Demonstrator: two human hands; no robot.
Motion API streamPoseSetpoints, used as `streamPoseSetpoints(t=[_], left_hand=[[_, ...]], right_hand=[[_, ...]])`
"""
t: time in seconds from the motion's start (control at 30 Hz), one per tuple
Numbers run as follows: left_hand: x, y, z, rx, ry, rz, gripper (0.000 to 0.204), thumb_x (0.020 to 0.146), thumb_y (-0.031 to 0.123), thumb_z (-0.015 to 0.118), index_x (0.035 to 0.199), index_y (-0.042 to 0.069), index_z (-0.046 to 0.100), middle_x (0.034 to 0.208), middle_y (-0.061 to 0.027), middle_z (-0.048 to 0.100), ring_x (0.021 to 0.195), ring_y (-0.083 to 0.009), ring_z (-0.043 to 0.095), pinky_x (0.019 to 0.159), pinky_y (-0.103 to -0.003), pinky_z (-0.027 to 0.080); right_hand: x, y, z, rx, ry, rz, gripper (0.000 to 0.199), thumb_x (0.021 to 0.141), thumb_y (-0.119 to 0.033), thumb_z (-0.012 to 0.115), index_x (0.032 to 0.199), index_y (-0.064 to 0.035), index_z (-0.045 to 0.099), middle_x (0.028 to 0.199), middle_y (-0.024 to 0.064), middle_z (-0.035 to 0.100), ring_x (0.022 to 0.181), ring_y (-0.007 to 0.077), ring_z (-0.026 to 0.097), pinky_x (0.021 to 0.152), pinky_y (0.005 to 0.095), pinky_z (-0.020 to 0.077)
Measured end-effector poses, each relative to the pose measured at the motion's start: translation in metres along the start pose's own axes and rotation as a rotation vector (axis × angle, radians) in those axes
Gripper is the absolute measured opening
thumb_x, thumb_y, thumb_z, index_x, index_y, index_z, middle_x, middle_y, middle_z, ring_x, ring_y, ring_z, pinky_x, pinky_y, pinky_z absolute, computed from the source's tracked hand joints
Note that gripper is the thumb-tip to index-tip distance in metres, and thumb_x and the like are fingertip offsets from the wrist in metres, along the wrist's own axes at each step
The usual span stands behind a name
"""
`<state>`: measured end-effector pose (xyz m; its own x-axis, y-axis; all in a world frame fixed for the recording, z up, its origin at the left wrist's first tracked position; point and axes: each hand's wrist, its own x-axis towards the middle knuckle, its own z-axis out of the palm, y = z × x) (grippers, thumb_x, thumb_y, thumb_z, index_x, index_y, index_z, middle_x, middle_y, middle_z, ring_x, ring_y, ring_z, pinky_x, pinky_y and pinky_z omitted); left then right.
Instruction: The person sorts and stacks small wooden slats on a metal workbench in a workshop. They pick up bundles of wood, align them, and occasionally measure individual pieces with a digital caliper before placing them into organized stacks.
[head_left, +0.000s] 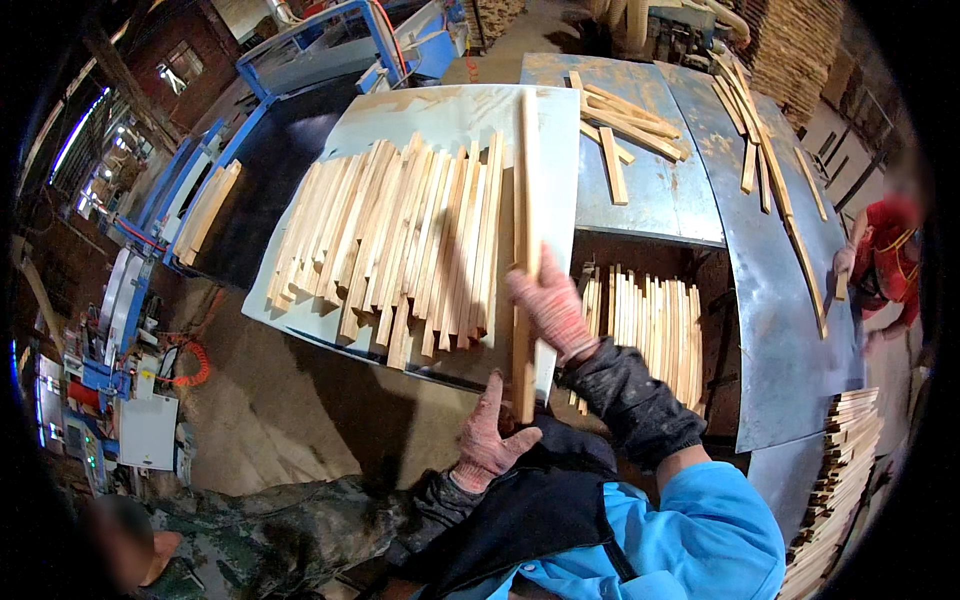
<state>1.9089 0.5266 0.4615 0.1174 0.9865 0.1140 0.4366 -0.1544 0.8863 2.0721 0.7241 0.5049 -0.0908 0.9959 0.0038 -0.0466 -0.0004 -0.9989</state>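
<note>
A long pale wooden strip [525,180] runs away from me along the right side of the white-topped table [553,150]. My right hand [553,308], in a red-and-white knit glove, grips it near the middle, thumb across the wood and fingers along its right side. Close to the strip's near end is my left hand [487,437], gloved alike, open with thumb and fingers spread; whether it touches the wood I cannot tell. To the left of the strip, many wooden strips [400,240] lie side by side with uneven near ends.
More strips [655,335] are stacked below on the right. Loose strips [630,125] lie on metal-topped tables [690,200]. A co-worker in red [890,260] stands at far right; a person in camouflage [270,540] is at lower left. Blue machinery [330,50] stands behind and left.
</note>
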Motion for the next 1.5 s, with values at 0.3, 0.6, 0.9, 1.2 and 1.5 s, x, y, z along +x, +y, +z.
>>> streamPoseSetpoints(t=[0.3, 0.6, 0.9, 1.2, 1.5], left_hand=[[-0.008, -0.034, 0.017, -0.179, -0.048, -0.306, 0.048, 0.098, 0.029, 0.076, 0.135, -0.001, 0.070, 0.111, -0.0144, 0.078, 0.093, -0.0216, 0.075, 0.086, -0.035, 0.059], [-0.015, -0.046, 0.043, -0.131, -0.487, -0.467, 0.037, 0.100, 0.031, 0.076, 0.125, 0.003, 0.076, 0.117, -0.0140, 0.079, 0.110, -0.0236, 0.074, 0.098, -0.036, 0.057], [-0.009, -0.033, 0.050, 0.048, -0.667, -0.408, 0.043, 0.102, 0.032, 0.074, 0.129, -0.001, 0.072, 0.124, -0.0164, 0.078, 0.116, -0.0282, 0.072, 0.102, -0.035, 0.055], [-0.017, -0.056, 0.065, -0.001, -0.759, -0.453, 0.044, 0.099, 0.038, 0.072, 0.126, 0.003, 0.075, 0.124, -0.0165, 0.078, 0.119, -0.0315, 0.072, 0.102, -0.039, 0.055], [-0.005, -0.073, 0.040, 0.260, -0.930, -0.229, 0.046, 0.100, 0.044, 0.064, 0.125, 0.007, 0.075, 0.124, -0.0182, 0.076, 0.119, -0.0369, 0.070, 0.103, -0.046, 0.054]], right_hand=[[0.056, 0.055, -0.031, -0.800, -0.093, 0.228, 0.088, 0.105, -0.048, 0.061, 0.165, 0.0084, 0.030, 0.138, 0.0344, 0.065, 0.132, 0.0406, 0.066, 0.109, 0.0467, 0.0559], [0.064, 0.054, 0.011, -0.614, -0.051, 0.283, 0.091, 0.100, -0.050, 0.064, 0.163, 0.0073, 0.034, 0.149, 0.0353, 0.057, 0.133, 0.0453, 0.063, 0.113, 0.0472, 0.0519], [0.022, 0.018, -0.007, -0.725, -0.043, 0.343, 0.073, 0.102, -0.055, 0.062, 0.144, 0.0055, 0.060, 0.129, 0.0302, 0.071, 0.125, 0.0427, 0.068, 0.108, 0.0464, 0.0536], [-0.008, 0.060, -0.041, -0.147, -0.084, 0.297, 0.068, 0.107, -0.043, 0.062, 0.156, 0.0029, 0.053, 0.151, 0.0231, 0.063, 0.138, 0.0328, 0.063, 0.117, 0.0385, 0.0483], [-0.154, 0.113, -0.074, 0.453, 0.228, 0.590, 0.029, 0.106, -0.030, 0.064, 0.101, -0.0020, 0.067, 0.084, 0.0037, 0.067, 0.073, 0.0163, 0.062, 0.070, 0.0317, 0.0517]])
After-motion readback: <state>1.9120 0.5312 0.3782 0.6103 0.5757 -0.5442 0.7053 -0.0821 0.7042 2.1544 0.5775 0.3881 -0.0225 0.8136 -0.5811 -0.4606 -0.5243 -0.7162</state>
